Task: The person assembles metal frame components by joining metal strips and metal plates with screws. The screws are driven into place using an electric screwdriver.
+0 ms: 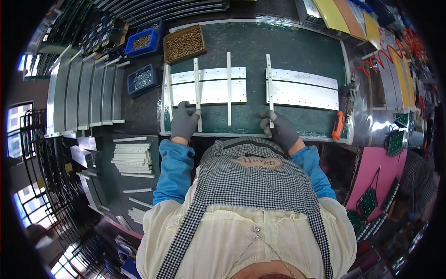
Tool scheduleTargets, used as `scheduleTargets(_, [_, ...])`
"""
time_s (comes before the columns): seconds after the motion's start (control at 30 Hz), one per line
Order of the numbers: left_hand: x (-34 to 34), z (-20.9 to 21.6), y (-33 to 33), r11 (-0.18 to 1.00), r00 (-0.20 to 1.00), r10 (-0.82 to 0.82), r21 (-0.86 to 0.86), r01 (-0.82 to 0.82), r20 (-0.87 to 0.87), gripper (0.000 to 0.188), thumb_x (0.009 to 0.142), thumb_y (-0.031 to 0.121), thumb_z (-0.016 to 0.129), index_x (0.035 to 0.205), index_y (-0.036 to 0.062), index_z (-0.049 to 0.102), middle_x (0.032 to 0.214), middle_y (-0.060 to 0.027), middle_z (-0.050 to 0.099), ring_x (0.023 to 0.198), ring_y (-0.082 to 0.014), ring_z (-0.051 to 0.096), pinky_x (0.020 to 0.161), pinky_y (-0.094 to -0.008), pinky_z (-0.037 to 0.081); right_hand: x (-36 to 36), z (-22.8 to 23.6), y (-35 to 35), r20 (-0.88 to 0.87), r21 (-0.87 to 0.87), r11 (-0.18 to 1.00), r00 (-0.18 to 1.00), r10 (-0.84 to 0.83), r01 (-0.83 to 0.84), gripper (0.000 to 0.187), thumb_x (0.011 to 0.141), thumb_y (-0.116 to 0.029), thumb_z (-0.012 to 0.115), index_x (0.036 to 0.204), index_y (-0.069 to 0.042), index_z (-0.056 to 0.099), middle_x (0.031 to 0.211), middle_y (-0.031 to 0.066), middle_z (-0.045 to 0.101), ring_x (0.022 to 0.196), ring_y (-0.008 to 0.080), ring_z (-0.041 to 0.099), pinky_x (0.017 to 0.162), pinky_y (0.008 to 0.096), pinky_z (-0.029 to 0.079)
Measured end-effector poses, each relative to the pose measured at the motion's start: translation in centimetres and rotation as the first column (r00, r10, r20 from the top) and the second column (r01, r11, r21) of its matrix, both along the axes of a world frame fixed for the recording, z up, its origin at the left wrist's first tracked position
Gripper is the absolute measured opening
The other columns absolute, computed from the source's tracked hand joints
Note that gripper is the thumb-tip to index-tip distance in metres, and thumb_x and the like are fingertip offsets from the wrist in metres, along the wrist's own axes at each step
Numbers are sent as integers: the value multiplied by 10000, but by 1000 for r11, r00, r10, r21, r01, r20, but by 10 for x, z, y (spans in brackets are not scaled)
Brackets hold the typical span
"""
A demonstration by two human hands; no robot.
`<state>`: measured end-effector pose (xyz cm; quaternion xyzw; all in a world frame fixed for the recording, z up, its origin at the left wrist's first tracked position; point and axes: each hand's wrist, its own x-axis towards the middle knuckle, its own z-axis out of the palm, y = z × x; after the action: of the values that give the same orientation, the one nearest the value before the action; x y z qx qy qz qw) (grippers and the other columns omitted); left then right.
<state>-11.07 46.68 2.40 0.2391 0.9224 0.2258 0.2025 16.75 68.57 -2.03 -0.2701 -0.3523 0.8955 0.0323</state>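
My left hand, in a grey glove, has its thumb on a narrow white strip near the strip's lower end. Its fingers bend on the left side of that strip. With thumb and fingers closed, my gloved right hand grips the lower end of another white strip. That strip lies across the left end of a white panel pair with small holes. Under the left strips lies a similar panel pair. Two further strips, one at its left end and one near its right, cross it.
Along the back left stand a brown tray of screws, a blue bin of small brass-coloured parts and a dark blue bin. An orange-handled tool lies right. Spare white strips are stacked left, below upright metal panels.
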Motion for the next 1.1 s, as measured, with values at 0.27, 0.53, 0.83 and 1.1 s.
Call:
scheduleTargets(0.27, [11,-22,14,999,999,50,11,-50,11,590,838,308,733,1268,-4,476,998,-209,682,879,-363,677,792,-443,528,14,12,4,161,17,997,984,-76,74,640,1000,-512,483,1333,35,477,967,136,628,803,149,600,712,259,522])
scheduleTargets(0.53, [81,52,89,847,991,-128,524,93,30,378,953,199,630,1266,17,523,812,-42,635,607,-77,552,516,-237,463,40,27,24,326,494,862,895,-305,113,497,1033,-446,441,1188,-2,600,893,46,670,712,86,583,613,220,450])
scheduleTargets(0.83, [179,49,171,678,745,-666,394,621,-28,425,853,279,740,1184,58,591,946,-147,703,834,-281,709,715,-373,567,69,61,76,55,427,781,849,-526,456,364,977,-262,599,1188,34,597,825,43,639,624,70,541,537,201,423])
scheduleTargets(1.1, [88,1,74,999,995,38,-13,-39,-97,630,796,427,774,1156,-48,569,990,-194,662,871,-321,658,767,-410,531,109,33,197,332,854,520,798,-503,-27,391,951,-270,646,1239,-6,626,895,94,689,827,170,638,749,300,508])
